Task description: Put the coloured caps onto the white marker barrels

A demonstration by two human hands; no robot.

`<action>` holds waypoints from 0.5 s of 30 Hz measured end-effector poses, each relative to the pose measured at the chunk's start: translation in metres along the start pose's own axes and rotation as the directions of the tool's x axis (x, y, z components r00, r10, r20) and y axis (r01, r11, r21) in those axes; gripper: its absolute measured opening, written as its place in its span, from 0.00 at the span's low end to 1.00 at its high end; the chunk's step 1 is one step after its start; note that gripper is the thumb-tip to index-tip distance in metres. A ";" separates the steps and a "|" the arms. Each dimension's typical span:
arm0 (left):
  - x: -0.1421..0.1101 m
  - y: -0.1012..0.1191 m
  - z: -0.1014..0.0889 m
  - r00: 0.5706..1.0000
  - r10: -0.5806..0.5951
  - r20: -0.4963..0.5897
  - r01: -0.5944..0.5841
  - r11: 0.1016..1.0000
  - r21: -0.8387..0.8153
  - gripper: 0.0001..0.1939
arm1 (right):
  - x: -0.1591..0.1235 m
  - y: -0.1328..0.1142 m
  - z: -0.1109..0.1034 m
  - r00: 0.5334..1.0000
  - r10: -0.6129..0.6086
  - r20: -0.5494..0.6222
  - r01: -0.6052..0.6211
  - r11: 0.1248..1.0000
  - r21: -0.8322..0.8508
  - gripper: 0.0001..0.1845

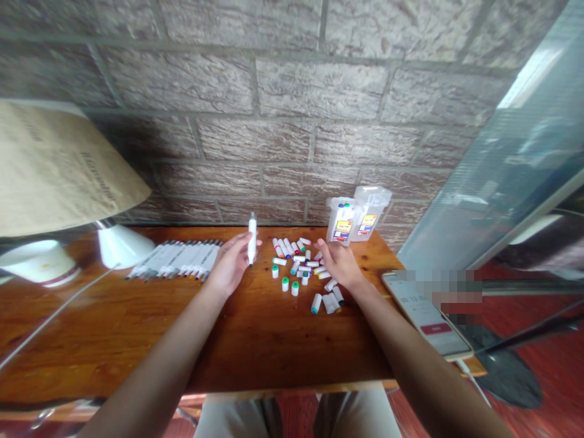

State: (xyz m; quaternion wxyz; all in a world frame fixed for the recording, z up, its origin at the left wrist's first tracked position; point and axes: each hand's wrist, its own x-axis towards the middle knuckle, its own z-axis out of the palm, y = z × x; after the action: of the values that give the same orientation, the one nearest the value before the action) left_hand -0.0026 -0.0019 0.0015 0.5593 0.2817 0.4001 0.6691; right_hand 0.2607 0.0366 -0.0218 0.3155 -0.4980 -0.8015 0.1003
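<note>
My left hand (232,258) is closed around a white marker (252,238), held nearly upright above the table with its grey tip pointing up. My right hand (341,263) hovers at the right side of a loose pile of marker caps (301,269). Its thumb stretches out apart from the hand; the other fingers are partly hidden, and I see nothing held in it. The caps are short white cylinders with coloured ends. Some stand upright with green tops (295,288), while others lie on their sides.
A row of white markers (176,260) lies left of my left hand. Two clear plastic cases (343,222) stand at the back right, one with a few markers inside. A lamp (123,243), a white cup (41,263) and a phone (424,316) flank the wooden table (274,353). Behind rises a brick wall (292,140).
</note>
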 end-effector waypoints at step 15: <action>0.000 -0.003 -0.002 1.000 0.016 0.025 -0.017 1.000 0.020 0.20 | 0.000 -0.005 0.017 0.974 -0.202 0.099 0.203 0.979 -0.006 0.25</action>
State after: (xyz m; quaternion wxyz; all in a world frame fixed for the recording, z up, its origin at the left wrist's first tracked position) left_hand -0.0031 -0.0020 -0.0019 0.5557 0.2988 0.3977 0.6661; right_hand 0.2470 0.0370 -0.0327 0.2805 -0.4108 -0.8633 0.0854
